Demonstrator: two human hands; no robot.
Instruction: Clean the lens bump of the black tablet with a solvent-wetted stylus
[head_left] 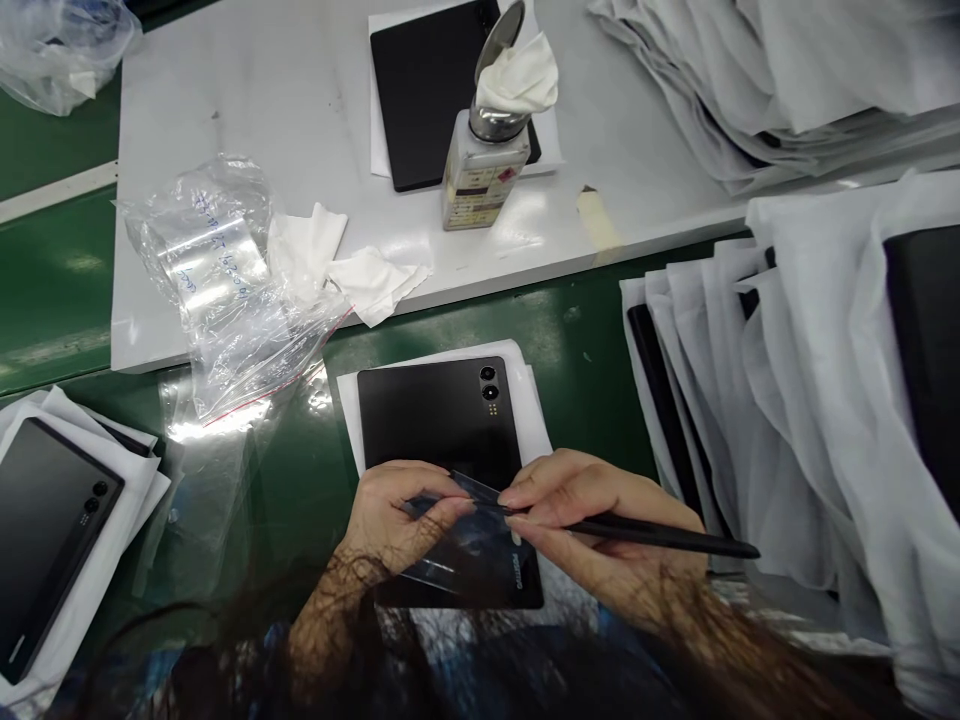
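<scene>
A dark tablet (431, 415) lies back up on white wrapping sheets (534, 420), its two camera lenses at the far right corner. Over its near half, my left hand (394, 520) pinches a small clear plastic film (480, 487) between thumb and fingers. My right hand (600, 510) is closed round a slim black pen-like tool (667, 537), whose narrow end meets the film near my left fingertips. Whether it is a pen or tweezers I cannot tell. More clear plastic shows below my left hand, over the tablet's lower part.
A solvent bottle (484, 185) with a white cloth (521, 75) in its top stands on the grey board (292, 60) near another tablet (412, 100). Crumpled clear bags (225, 290) lie left. Wrapped tablets (697, 400) stand at right; another tablet (52, 530) lies at left.
</scene>
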